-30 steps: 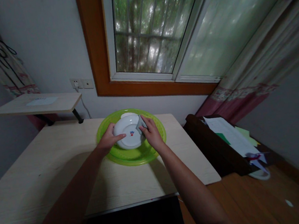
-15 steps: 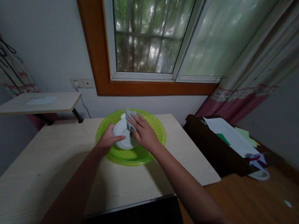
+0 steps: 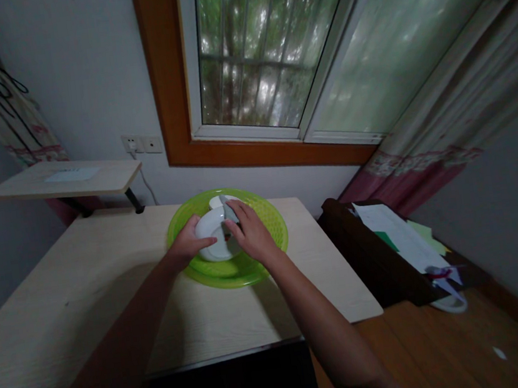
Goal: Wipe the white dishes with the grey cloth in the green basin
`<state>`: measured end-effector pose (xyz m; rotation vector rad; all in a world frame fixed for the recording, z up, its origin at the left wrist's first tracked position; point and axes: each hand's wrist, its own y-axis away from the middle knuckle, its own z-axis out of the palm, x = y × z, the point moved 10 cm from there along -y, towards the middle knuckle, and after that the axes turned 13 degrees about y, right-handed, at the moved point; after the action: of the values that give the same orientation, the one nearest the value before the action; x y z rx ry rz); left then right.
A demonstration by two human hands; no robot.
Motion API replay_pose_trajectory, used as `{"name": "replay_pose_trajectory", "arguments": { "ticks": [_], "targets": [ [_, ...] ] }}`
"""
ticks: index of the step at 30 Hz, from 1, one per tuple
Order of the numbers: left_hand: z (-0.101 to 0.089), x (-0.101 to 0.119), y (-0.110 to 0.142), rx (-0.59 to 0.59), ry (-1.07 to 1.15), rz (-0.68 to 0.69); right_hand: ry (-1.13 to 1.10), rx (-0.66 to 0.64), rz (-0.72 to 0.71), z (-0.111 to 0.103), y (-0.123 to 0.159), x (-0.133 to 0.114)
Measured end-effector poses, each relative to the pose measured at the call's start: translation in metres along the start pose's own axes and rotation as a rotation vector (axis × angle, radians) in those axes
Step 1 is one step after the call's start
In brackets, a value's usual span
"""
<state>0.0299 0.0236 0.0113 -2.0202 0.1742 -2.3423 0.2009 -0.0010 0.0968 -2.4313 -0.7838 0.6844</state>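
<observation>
My left hand (image 3: 188, 244) grips the left rim of a white plate or shallow bowl (image 3: 209, 228), with the thumb over its inner face. The dish is tilted towards me, and a small dark red mark shows near its middle. In my right hand (image 3: 252, 232) is a folded grey cloth (image 3: 229, 211), pressed at the dish's upper right edge; the fingers partly cover it. Both hands are over a round lime-green plastic basket (image 3: 272, 222). Another white dish (image 3: 215, 202) sits in the basket behind the held one, mostly hidden.
The basket rests on a pale wooden table (image 3: 113, 312). A small raised shelf (image 3: 110, 174) with a paper on it stands at the back left. Behind the table are a wall socket (image 3: 153, 144) and a window. To the right, a dark brown cabinet (image 3: 365, 256) carries papers.
My right hand and the cloth have shifted slightly down and right along the dish, with the cloth more folded into the fingers. More of the rear white dish shows. My left hand keeps its grip.
</observation>
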Motion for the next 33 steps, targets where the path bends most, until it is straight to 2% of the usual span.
{"name": "replay_pose_trajectory", "arguments": {
  "ticks": [5,7,10,13,19,28,33],
  "targets": [
    [-0.007,-0.003,-0.002,0.023,0.090,-0.002,-0.273,0.053,0.267,0.006,0.021,0.059],
    [-0.008,-0.004,-0.002,0.034,0.139,-0.002,-0.426,0.001,0.357,0.016,0.030,0.077],
    [-0.007,-0.004,-0.002,0.015,0.197,-0.003,-0.669,-0.076,0.471,0.026,0.039,0.090],
    [-0.006,-0.003,-0.002,-0.006,0.235,0.000,-0.845,-0.125,0.544,0.031,0.042,0.090],
    [0.001,-0.002,0.000,-0.037,0.277,-0.043,-1.031,-0.155,0.580,0.028,0.038,0.081],
    [0.005,-0.002,-0.001,-0.044,0.255,-0.064,-0.979,-0.073,0.577,0.029,0.036,0.091],
    [0.002,-0.005,-0.002,-0.040,0.302,-0.063,-1.044,-0.120,0.611,0.037,0.035,0.087]
  ]
}}
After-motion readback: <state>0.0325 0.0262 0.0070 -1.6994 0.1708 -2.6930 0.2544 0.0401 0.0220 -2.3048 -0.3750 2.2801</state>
